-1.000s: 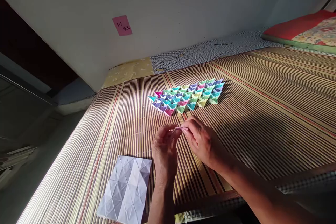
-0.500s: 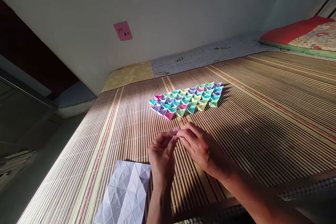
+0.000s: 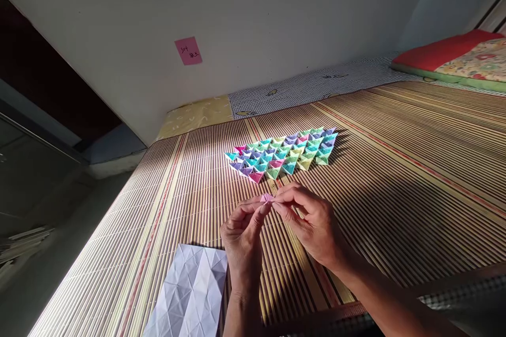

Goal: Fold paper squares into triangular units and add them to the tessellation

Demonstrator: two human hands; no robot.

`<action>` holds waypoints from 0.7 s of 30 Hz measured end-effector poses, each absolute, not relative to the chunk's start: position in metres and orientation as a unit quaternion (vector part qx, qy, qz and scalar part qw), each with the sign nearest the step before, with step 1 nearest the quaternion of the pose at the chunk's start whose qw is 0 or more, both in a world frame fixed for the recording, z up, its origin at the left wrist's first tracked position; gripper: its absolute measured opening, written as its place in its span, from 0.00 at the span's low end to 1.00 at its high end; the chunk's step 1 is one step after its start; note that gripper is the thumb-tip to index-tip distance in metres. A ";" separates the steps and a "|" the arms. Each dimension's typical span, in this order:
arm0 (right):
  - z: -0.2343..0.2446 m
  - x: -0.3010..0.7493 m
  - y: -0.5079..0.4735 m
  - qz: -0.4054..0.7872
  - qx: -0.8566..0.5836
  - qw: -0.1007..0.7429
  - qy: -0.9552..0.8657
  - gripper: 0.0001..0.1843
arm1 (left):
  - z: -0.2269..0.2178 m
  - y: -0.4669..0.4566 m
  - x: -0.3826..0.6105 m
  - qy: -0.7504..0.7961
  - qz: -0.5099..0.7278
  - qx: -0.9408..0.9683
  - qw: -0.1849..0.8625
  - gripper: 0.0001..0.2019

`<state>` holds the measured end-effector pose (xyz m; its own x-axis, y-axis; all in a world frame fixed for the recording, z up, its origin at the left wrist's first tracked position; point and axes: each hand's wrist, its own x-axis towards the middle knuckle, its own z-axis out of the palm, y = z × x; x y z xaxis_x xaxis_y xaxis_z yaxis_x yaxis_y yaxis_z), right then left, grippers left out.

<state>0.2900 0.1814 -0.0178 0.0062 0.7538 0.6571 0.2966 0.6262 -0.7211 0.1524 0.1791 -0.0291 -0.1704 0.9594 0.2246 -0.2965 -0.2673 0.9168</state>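
Note:
A small folded piece of pink paper (image 3: pixel 266 197) is pinched between both hands above the mat. My left hand (image 3: pixel 245 226) holds it from the left, with thumb and forefinger pressed together. From the right, my right hand (image 3: pixel 310 216) grips the paper's edge between thumb and fingertips. Just beyond the hands, many small folded paper boats (image 3: pixel 280 155) in pink, green, teal, yellow and purple stand in close rows. To the left of my left wrist lies a creased white sheet of paper (image 3: pixel 190 289) with a grid of fold lines.
A striped bamboo mat (image 3: pixel 395 168) covers the surface beneath everything. Behind it runs a patterned cloth (image 3: pixel 284 89) along the wall. A pink note (image 3: pixel 188 51) with handwriting is stuck to the wall. Red and floral folded bedding (image 3: pixel 454 58) lies at the far right.
My right hand has turned and opened out slightly to the right, so more of the pink paper shows between the fingertips. The view has shifted a little.

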 end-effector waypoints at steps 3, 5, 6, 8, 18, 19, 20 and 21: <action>-0.018 0.288 0.180 0.231 -0.386 0.602 -0.659 0.07 | -0.028 0.178 0.154 0.380 0.676 0.421 0.470 0.02; -0.018 0.287 0.180 0.248 -0.388 0.605 -0.649 0.07 | -0.027 0.179 0.154 0.377 0.682 0.393 0.489 0.04; -0.018 0.286 0.179 0.251 -0.390 0.607 -0.645 0.07 | -0.027 0.179 0.155 0.375 0.682 0.378 0.502 0.04; -0.017 0.286 0.179 0.252 -0.393 0.609 -0.641 0.07 | -0.026 0.180 0.156 0.370 0.680 0.350 0.528 0.05; -0.014 0.291 0.182 0.346 -0.439 0.550 -0.620 0.05 | -0.024 0.181 0.157 0.364 0.691 0.330 0.530 0.11; -0.014 0.292 0.182 0.363 -0.437 0.537 -0.624 0.06 | -0.024 0.181 0.156 0.371 0.683 0.338 0.531 0.10; -0.013 0.294 0.183 0.374 -0.434 0.527 -0.628 0.08 | -0.025 0.181 0.155 0.377 0.671 0.346 0.536 0.10; -0.012 0.295 0.183 0.377 -0.432 0.522 -0.632 0.10 | -0.025 0.182 0.154 0.382 0.656 0.357 0.545 0.09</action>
